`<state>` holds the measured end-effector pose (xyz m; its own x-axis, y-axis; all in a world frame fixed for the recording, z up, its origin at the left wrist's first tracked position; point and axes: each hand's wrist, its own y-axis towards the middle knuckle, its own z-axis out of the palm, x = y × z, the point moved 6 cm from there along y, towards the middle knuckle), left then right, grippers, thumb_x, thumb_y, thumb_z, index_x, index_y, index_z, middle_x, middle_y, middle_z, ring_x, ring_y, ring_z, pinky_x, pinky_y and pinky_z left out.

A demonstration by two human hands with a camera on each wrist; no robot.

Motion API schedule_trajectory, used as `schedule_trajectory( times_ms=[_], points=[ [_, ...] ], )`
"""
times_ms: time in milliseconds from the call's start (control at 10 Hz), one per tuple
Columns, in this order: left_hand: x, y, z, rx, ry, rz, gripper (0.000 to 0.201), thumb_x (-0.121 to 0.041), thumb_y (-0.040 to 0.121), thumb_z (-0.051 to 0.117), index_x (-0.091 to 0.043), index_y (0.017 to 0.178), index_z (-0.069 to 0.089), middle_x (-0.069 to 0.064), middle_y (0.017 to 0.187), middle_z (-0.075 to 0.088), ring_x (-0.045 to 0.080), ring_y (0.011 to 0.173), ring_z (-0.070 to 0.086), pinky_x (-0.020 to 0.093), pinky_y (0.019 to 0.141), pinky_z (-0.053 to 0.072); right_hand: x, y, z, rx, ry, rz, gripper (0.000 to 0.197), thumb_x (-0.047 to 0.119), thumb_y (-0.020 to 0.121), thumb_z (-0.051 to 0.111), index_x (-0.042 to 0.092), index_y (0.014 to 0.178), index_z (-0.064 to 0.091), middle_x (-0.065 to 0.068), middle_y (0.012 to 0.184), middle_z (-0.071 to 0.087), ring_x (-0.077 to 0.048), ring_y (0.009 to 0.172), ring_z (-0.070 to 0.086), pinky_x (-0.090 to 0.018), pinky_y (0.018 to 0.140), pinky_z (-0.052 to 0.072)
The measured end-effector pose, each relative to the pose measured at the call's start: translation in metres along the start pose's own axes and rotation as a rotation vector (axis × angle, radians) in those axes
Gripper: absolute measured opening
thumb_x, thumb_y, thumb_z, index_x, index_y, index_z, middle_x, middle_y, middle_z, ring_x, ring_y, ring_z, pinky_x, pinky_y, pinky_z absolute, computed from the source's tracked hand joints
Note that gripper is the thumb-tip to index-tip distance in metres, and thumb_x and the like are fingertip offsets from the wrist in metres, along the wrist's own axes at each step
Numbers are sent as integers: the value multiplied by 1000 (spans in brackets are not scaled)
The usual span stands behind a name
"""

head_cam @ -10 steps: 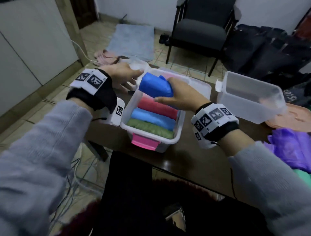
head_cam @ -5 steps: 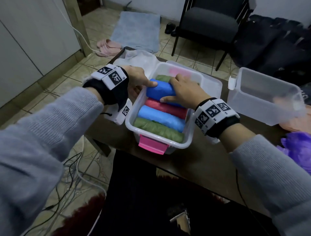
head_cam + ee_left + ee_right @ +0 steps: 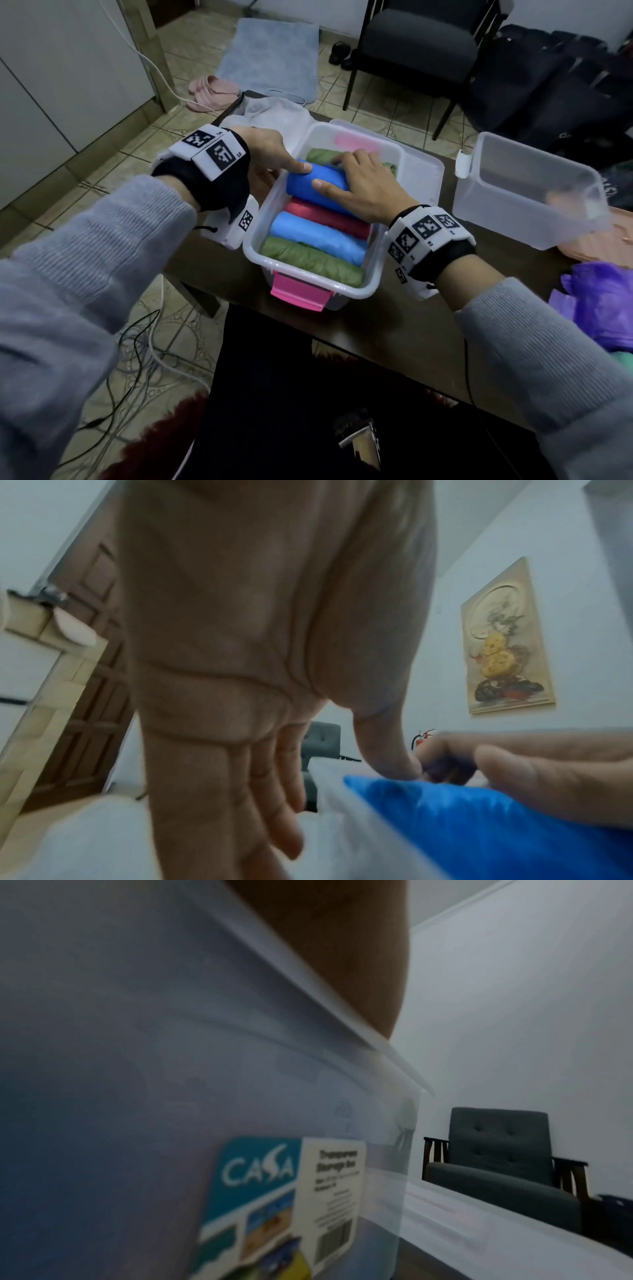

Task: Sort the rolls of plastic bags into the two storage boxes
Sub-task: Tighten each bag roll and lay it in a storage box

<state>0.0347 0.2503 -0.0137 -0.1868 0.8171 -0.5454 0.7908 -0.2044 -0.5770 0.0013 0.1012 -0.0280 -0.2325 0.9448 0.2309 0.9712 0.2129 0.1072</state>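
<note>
at the near storage box (image 3: 310,294), both hands press flat-fingered on a dark blue roll (image 3: 317,186) lying over red, light blue and green rolls: left hand (image 3: 270,154) thumbing its end, right hand (image 3: 363,186) spread on top. crammed in, it may spring back or unroll. the box sticker (image 3: 284,1199) reads "casa". farther right, the second box (image 3: 527,192) holds no rolls.

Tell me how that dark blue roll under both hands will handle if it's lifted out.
The dark blue roll is wrinkled film, so probably soft, squashy and light. Its glossy surface may slip. Wedged between the red roll and far green roll, it likely won't roll.
</note>
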Motion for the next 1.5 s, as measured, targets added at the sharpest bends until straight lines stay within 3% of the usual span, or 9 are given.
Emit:
schedule_trajectory(
  times_ms=[100, 300, 600, 800, 900, 1100, 1200, 1300, 1500],
  points=[
    [-22, -23, -13, -239, 337, 103, 73, -58, 87, 50, -3, 135, 46, 15, 135, 52, 29, 119, 51, 35, 98, 38, -3, -5, -12, -191, 222, 9, 64, 64, 88, 36, 17, 128, 49, -4, 123, 50, -23, 118, 41, -29, 97, 28],
    [-86, -81, 8, -374, 348, 421, 60, -49, 91, 51, -15, 140, 40, 7, 144, 44, 23, 129, 42, 31, 99, 34, -34, -36, -30, -352, 466, 133, 44, 48, 97, 34, 20, 127, 50, -5, 127, 49, -21, 120, 40, -40, 102, 33],
    [-146, -123, 162, -175, 235, 768, 39, -34, 93, 54, -17, 128, 50, 4, 131, 49, 18, 122, 47, 30, 101, 36, -145, -159, -36, -344, 395, 506, 37, 39, 100, 37, 13, 122, 51, -12, 123, 51, -28, 117, 40, -45, 99, 34],
    [-118, -84, 284, 8, 370, 621, 57, -38, 95, 49, -12, 143, 33, 13, 154, 19, 28, 143, 17, 38, 116, 18, -206, -272, -56, -427, 56, 885, 35, 30, 94, 51, 9, 123, 54, -20, 128, 48, -36, 124, 37, -44, 101, 30],
    [-93, -63, 320, -12, 536, 520, 69, -48, 96, 40, -13, 149, 14, 15, 158, -5, 31, 146, -5, 43, 117, 3, -223, -333, -82, -495, -195, 1132, 41, 20, 85, 54, 4, 123, 50, -24, 128, 43, -38, 124, 36, -47, 97, 32],
    [-69, -52, 333, -202, 550, 547, 70, -60, 95, 23, -23, 151, 7, 10, 158, -10, 26, 146, -11, 42, 116, -5, -254, -395, -96, -434, -139, 1503, 62, 13, 73, 63, 3, 129, 37, -23, 139, 28, -38, 128, 28, -46, 101, 26],
    [-66, -54, 333, -291, 537, 585, 66, -59, 95, 21, -26, 151, 10, 8, 159, -2, 24, 146, -8, 40, 118, -4, -272, -406, -90, -295, -15, 1619, 70, 13, 78, 62, 8, 138, 25, -22, 147, 17, -35, 135, 20, -44, 107, 21],
    [-65, -55, 332, -311, 523, 588, 65, -57, 95, 23, -26, 151, 12, 8, 159, 0, 23, 147, -6, 40, 118, -4, -279, -411, -85, -242, 48, 1669, 72, 15, 82, 61, 7, 141, 21, -24, 146, 21, -37, 134, 23, -43, 109, 22],
    [-65, -54, 332, -316, 528, 592, 64, -56, 96, 22, -26, 151, 11, 7, 159, -1, 22, 147, -6, 39, 118, -4, -291, -419, -89, -151, 32, 1736, 60, 19, 80, 67, 0, 130, 42, -21, 141, 30, -35, 131, 29, -42, 107, 28]
  ],
)
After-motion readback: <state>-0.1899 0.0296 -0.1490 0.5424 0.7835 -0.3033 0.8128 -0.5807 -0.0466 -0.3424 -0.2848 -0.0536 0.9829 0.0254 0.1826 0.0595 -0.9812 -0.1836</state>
